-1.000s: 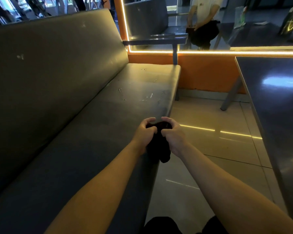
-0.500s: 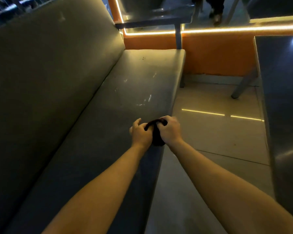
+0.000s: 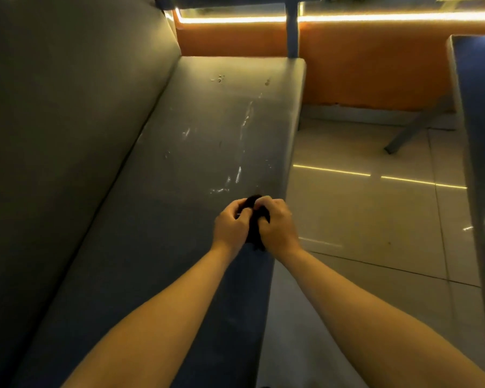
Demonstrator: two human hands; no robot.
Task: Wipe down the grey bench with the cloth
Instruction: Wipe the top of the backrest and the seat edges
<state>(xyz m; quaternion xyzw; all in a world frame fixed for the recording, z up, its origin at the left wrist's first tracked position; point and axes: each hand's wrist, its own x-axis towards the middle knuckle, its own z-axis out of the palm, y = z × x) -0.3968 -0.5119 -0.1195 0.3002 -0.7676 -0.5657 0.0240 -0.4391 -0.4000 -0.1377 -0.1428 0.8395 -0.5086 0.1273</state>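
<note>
Left hand (image 3: 230, 224) and right hand (image 3: 279, 224) bunch the dark cloth (image 3: 253, 202), fingers curled round it, over the grey bench (image 3: 202, 141) edge; wiping seems hardly begun (white smears (image 3: 245, 119) lie ahead).

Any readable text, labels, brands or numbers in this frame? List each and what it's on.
None can be read.
Grey bench: only pale scuff marks, no letters.
Dark cloth, gripped by left hand and right hand: no label shows.
Orange wall and table: no print.
</note>
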